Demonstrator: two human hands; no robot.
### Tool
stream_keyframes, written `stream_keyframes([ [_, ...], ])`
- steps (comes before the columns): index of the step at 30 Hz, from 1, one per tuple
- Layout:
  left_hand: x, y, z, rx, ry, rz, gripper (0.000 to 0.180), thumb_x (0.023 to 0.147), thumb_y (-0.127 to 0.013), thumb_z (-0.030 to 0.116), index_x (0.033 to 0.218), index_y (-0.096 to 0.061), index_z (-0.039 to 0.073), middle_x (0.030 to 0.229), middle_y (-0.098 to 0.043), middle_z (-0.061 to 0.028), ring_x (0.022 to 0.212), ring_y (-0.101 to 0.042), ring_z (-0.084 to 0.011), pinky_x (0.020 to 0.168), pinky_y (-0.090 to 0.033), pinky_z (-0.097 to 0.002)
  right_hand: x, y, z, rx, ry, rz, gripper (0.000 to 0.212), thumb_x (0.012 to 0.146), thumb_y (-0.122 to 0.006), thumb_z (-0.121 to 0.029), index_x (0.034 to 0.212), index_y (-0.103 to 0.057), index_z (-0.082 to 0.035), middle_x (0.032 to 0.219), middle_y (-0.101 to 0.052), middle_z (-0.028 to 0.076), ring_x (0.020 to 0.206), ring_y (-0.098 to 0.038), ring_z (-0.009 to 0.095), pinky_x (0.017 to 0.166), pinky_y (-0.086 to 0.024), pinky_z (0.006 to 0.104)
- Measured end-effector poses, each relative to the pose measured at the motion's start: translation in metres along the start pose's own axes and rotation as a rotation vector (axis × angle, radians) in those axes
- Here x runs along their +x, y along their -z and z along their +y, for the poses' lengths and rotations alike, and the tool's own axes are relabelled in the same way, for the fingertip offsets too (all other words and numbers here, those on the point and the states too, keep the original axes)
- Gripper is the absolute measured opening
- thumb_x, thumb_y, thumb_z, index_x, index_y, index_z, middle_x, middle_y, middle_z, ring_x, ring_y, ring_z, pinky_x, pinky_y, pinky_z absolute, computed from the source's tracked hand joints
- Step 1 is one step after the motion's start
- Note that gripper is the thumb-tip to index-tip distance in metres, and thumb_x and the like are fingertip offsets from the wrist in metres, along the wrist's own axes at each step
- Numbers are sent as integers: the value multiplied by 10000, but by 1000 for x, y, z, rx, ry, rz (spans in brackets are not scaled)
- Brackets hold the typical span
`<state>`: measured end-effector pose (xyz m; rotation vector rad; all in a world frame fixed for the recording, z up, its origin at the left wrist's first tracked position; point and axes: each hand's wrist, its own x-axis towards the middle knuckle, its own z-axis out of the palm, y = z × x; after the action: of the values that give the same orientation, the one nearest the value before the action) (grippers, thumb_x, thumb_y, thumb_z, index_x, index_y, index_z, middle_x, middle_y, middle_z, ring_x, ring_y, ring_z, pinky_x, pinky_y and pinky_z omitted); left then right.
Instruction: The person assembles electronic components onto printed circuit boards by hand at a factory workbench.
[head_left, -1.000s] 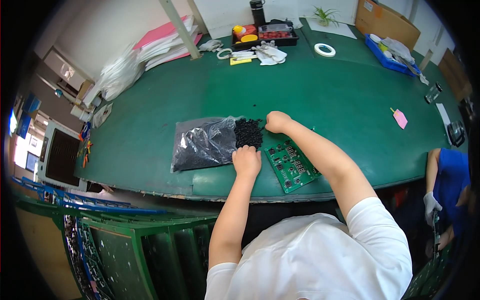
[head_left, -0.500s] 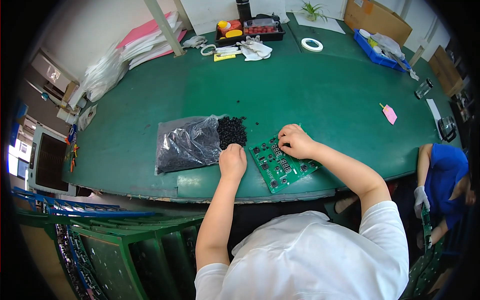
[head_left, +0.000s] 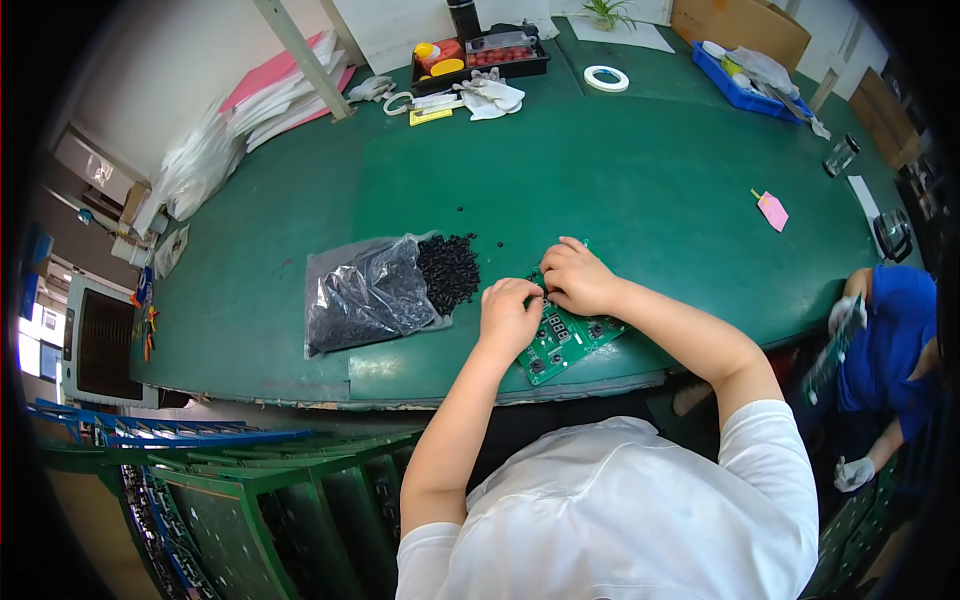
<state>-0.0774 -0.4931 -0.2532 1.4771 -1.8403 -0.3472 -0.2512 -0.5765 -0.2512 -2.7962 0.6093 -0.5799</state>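
A green circuit board (head_left: 580, 349) with black buttons and digit displays lies on the table, its upper left part covered by my hands. My left hand (head_left: 508, 317) is over the board's left edge, fingers pinched together; whatever is between them is too small to make out. Touching or nearly touching those fingertips, my right hand (head_left: 578, 277) bends its fingers down over the board's upper part, and its fingertips are partly hidden. Left of the board, small black plastic pieces (head_left: 448, 272) spill from a clear plastic bag (head_left: 360, 300) filled with more of them.
The green table (head_left: 660, 180) carries a black tray (head_left: 520, 68), gloves (head_left: 490, 97), a tape roll (head_left: 606, 78) and a blue bin (head_left: 745, 90) at the back. A pink tag (head_left: 771, 211) lies at right. A gloved co-worker in blue (head_left: 890, 340) holds a board (head_left: 832, 352).
My left hand has moved right from the black pieces to the board, meeting my right hand. My right hand has stayed over the board. The co-worker's hands have moved apart.
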Motion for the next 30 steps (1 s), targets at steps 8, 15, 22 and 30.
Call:
stream_keyframes([
  [8,4,-21,7,116,-5,-99,76,695,-737,154,760,-706,128,922,-597,-56,1020,-520,-267,914,-363,-420,-15,33,13,112,-220,337,92,749,-666,-101,812,-608,-67,945,-609,80,1033,-553,287,947,-384,446],
  [15,10,-14,2,121,-94,-142,56,685,-734,165,722,-702,135,910,-583,-42,990,-523,-248,911,-362,-410,10,20,23,159,-234,234,83,776,-641,-137,803,-622,-60,892,-628,93,941,-581,292,884,-427,429],
  [22,13,-10,6,215,-142,-201,44,717,-696,144,741,-723,120,933,-584,-49,1009,-514,-256,949,-358,-449,104,-39,48,122,-419,111,134,798,-605,-154,869,-643,-47,879,-654,128,856,-620,348,740,-502,440],
  [30,-22,0,24,320,-165,-297,282,837,-593,229,1057,-679,77,1290,-503,-178,1299,-360,-349,1086,-242,-545,136,-68,70,-116,-489,-60,161,752,-540,-89,856,-656,-54,857,-660,175,838,-631,381,748,-503,481],
])
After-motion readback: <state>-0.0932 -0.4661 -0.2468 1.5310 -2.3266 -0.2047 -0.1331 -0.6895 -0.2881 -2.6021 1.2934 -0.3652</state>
